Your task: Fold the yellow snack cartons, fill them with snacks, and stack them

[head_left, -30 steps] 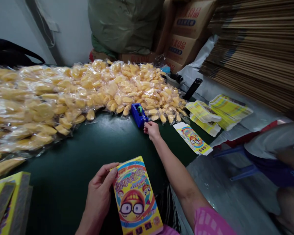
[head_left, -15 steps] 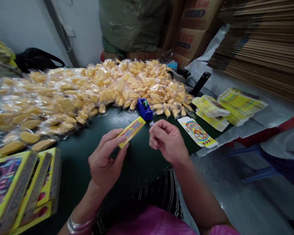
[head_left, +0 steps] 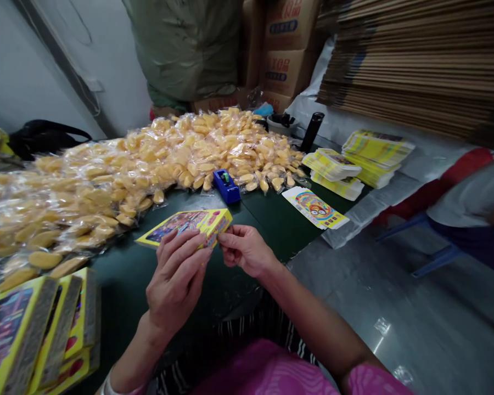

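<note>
A yellow box (head_left: 185, 222) with a printed picture on its broad face is tilted above the dark green table. My left hand (head_left: 179, 269) grips it from the near side, fingers across its face. My right hand (head_left: 245, 249) is pinched at the box's right end, its fingertips touching the end panel; whatever is between them is too small to make out. A blue tape dispenser (head_left: 226, 186) stands just beyond the box. Farther right lies a flat yellow and white carton (head_left: 315, 208) with a cartoon face.
Wrapped yellow pieces (head_left: 148, 159) are heaped across the back and left. Filled yellow boxes (head_left: 61, 329) stack at the near left. Folded cartons (head_left: 374, 153) lie at the right, near a black cylinder (head_left: 312, 131). A blue stool (head_left: 436, 258) stands beyond the table's right side.
The box has turned so its broad printed face shows. My right hand has come left from near the dispenser to the box's end. The camera view has shifted.
</note>
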A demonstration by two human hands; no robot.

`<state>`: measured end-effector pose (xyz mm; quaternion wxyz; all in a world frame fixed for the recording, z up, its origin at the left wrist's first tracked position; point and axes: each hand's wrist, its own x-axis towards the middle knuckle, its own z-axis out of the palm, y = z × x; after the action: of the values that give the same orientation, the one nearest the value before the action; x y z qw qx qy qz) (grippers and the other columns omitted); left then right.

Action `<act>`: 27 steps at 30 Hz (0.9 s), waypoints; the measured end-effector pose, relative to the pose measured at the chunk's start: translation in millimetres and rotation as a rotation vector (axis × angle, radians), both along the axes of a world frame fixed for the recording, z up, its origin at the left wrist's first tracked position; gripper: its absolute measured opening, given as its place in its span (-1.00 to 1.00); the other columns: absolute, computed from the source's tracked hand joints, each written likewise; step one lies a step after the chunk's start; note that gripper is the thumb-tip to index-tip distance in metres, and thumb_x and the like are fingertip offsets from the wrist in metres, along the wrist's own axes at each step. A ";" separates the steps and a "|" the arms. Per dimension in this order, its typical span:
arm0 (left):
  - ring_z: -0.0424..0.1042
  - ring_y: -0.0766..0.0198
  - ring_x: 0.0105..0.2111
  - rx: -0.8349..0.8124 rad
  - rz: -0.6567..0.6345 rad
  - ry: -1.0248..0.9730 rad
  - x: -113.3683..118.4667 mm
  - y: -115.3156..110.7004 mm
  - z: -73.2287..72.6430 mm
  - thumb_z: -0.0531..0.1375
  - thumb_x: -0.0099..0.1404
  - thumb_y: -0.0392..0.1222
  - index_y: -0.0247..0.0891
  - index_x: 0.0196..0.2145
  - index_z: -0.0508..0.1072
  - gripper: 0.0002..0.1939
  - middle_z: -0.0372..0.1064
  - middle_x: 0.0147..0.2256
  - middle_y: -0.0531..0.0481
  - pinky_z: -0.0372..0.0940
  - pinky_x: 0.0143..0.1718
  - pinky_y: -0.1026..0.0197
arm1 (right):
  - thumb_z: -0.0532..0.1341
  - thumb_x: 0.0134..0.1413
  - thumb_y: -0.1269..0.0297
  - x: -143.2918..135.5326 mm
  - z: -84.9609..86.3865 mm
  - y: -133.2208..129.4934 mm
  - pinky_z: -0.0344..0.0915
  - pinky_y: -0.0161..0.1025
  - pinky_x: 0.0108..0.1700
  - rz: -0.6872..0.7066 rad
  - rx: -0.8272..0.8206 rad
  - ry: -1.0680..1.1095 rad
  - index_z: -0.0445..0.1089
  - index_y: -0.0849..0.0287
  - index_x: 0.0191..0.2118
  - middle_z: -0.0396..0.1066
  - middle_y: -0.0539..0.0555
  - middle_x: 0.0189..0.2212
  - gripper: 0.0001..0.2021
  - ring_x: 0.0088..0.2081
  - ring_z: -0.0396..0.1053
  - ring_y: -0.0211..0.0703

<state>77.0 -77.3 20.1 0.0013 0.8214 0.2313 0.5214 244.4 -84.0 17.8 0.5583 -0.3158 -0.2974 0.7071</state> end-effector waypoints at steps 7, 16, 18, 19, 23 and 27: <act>0.48 0.15 -0.01 -0.464 -0.028 -0.416 12.4 -11.0 -0.9 0.31 0.21 -0.37 -0.10 -0.17 0.54 -0.75 0.53 -0.08 0.01 0.35 0.08 0.05 | 0.49 -0.35 -0.02 -21.4 -12.7 8.1 0.17 -0.34 -0.60 -0.368 0.145 -0.131 0.26 0.15 -0.56 0.32 -0.11 -0.64 -0.54 -0.65 0.23 -0.35; 0.54 0.26 -0.14 -0.654 -0.067 -0.755 12.7 -15.7 0.1 0.39 0.09 -0.36 -0.20 -0.30 0.55 -0.80 0.58 -0.16 0.03 0.45 -0.07 0.24 | 0.48 -0.37 0.01 -13.4 -21.3 22.1 0.10 -0.33 -0.50 -0.571 0.225 -0.600 0.09 0.09 -0.55 0.11 -0.19 -0.63 -0.48 -0.56 0.07 -0.35; 0.55 0.28 -0.14 -0.633 -0.086 -0.771 7.0 -15.0 0.8 0.39 0.08 -0.39 -0.20 -0.29 0.57 -0.77 0.59 -0.17 0.04 0.46 -0.09 0.30 | 0.50 -0.41 0.04 -1.1 -20.1 21.0 0.22 -0.27 -0.40 -0.614 0.212 -0.841 0.22 0.11 -0.42 0.24 -0.14 -0.54 -0.50 -0.49 0.20 -0.26; 0.55 0.28 -0.14 -0.634 -0.094 -0.761 4.3 -15.4 1.3 0.39 0.07 -0.40 -0.20 -0.28 0.57 -0.76 0.59 -0.17 0.04 0.46 -0.09 0.31 | 0.51 -0.42 0.06 5.4 -19.3 20.1 0.29 -0.21 -0.29 -0.622 0.249 -0.935 0.29 0.13 -0.31 0.34 -0.06 -0.43 -0.47 -0.39 0.30 -0.19; 0.56 0.26 -0.16 -0.733 -0.129 -0.777 -7.3 -16.1 3.5 0.41 0.07 -0.32 -0.17 -0.29 0.57 -0.78 0.60 -0.16 0.04 0.48 -0.15 0.33 | 0.45 -0.19 0.18 20.9 -18.2 16.7 0.30 -0.08 0.07 -0.181 0.599 -0.912 0.35 0.16 -0.02 0.40 0.14 0.01 -0.45 0.01 0.37 -0.02; 0.56 0.22 -0.27 -0.901 -0.022 -0.630 -26.1 -10.0 12.1 0.42 0.08 -0.12 -0.16 -0.18 0.54 -0.67 0.58 -0.16 -0.02 0.49 -0.28 0.28 | 0.34 0.01 0.16 16.7 -16.9 15.3 0.41 -0.12 -0.04 0.332 0.532 -0.718 0.38 0.16 -0.01 0.52 0.07 -0.10 -0.58 -0.11 0.48 -0.07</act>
<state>50.8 -87.3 32.3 0.4274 0.5460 0.4113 0.5916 261.1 -68.7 0.9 0.3611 -0.3345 -0.6890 0.5320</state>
